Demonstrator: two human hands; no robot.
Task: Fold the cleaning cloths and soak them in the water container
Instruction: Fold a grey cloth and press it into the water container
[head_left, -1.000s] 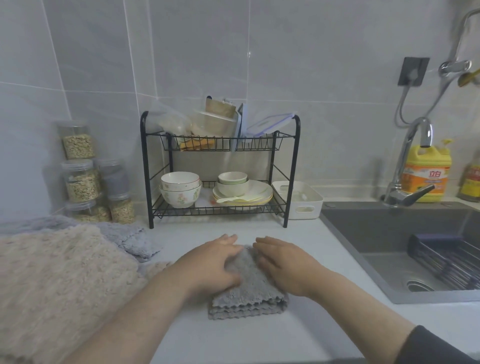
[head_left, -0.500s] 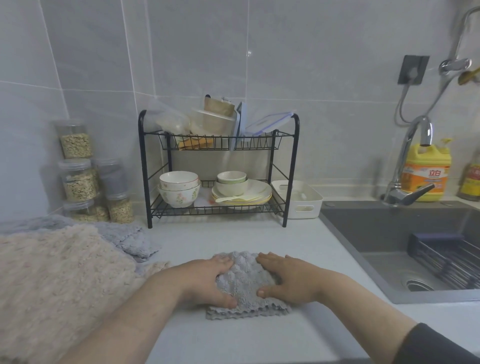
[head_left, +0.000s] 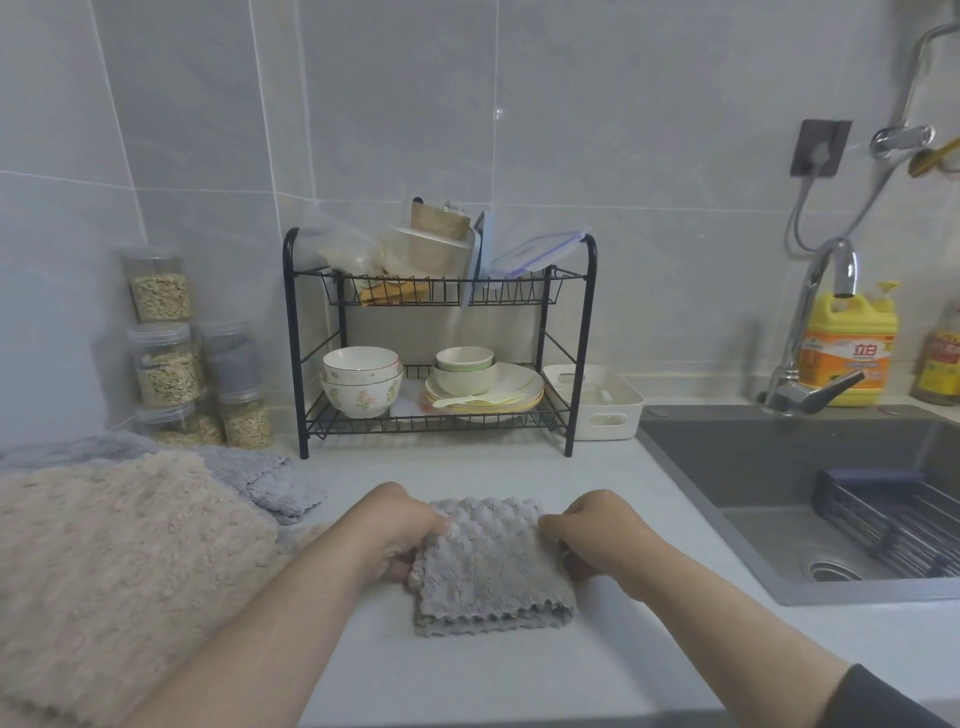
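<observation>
The folded grey cloth (head_left: 491, 566) lies on the pale, smooth countertop (head_left: 467, 675), directly in front of the person and between both hands. It is a thick, roughly square pad of plush microfibre with a bumpy, pebbled nap, and its near edge shows stacked layers with a scalloped trim. The left hand (head_left: 400, 535) grips the cloth's left edge with curled fingers, and the right hand (head_left: 597, 535) pinches the right edge in the same way, knuckles up. A dark sleeve covers the right forearm near the bottom corner.

To the left, a large beige cloth (head_left: 119, 571) with a shaggy, woolly pile lies spread on the counter, and another grey cloth (head_left: 260, 478) with a scalloped border lies rumpled just behind it. Clear round plastic jars (head_left: 161, 364) of grain stand stacked in the corner against the glossy grey tiles.

Behind the folded cloth stands a two-tier black wire rack (head_left: 584, 332). Its lower shelf holds nested ceramic bowls (head_left: 361, 382) with a floral print and a stack of pale plates (head_left: 511, 387); clear plastic boxes and lids fill the top. A white plastic tub (head_left: 602, 410) with a slot handle sits just right of the rack.

On the right, a dark rectangular sink (head_left: 753, 467) is set into the counter, with a slatted drain rack (head_left: 898, 519) inside it. A curved chrome faucet (head_left: 810, 332) stands behind it, beside a yellow detergent bottle (head_left: 852, 353).
</observation>
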